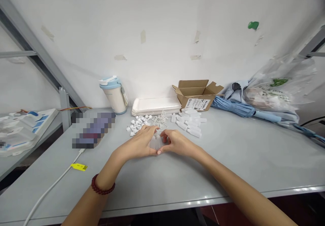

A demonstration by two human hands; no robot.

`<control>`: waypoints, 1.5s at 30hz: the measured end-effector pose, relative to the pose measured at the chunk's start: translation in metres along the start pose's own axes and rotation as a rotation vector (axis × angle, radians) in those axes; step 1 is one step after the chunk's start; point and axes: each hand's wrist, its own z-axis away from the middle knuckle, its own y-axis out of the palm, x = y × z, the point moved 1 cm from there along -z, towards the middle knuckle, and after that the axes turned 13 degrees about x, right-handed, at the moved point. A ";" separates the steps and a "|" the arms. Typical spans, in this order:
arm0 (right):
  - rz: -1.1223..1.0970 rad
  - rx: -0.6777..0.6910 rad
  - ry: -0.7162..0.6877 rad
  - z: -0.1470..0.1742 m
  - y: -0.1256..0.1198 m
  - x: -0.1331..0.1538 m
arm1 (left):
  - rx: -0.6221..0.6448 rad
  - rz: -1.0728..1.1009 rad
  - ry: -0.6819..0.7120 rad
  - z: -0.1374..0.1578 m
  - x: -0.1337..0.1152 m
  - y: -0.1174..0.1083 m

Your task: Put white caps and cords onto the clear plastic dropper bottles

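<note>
My left hand (142, 140) and my right hand (177, 142) curve around a small group of translucent plastic bottles (155, 142) on the grey table. Their thumbs nearly meet on the near side, and the fingers are bent around the sides. Part of the group is hidden behind my fingers. Just beyond my left hand lies a scatter of small white caps (137, 121). A tangle of thin white cords (160, 119) sits straight beyond both hands. More translucent bottles (191, 121) lie in a loose heap beyond my right hand.
White trays (157, 106) are stacked by the wall, beside an open cardboard box (198, 99). A cream tumbler (115, 99) stands left of them. A phone (95, 131) with a white cable (54, 184) lies at left; a folded blue umbrella (233, 107) and plastic bag (276, 87) at right.
</note>
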 end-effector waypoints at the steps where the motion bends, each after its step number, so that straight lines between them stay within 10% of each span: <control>1: 0.003 0.004 0.001 0.001 -0.002 0.000 | 0.000 0.000 0.000 0.000 -0.001 0.000; 13: 0.397 -0.285 0.197 0.008 -0.044 -0.016 | -0.202 -0.088 0.025 -0.027 0.001 0.006; 21: 0.585 -0.303 0.286 0.000 -0.038 -0.033 | -0.122 -0.187 0.003 -0.032 0.001 0.006; 28: 0.872 -0.345 0.247 -0.007 -0.026 -0.037 | -0.301 -0.060 -0.039 -0.032 0.014 0.001; 45: 0.749 -0.467 0.219 -0.010 -0.030 -0.040 | -0.656 0.238 -0.004 -0.024 0.010 -0.008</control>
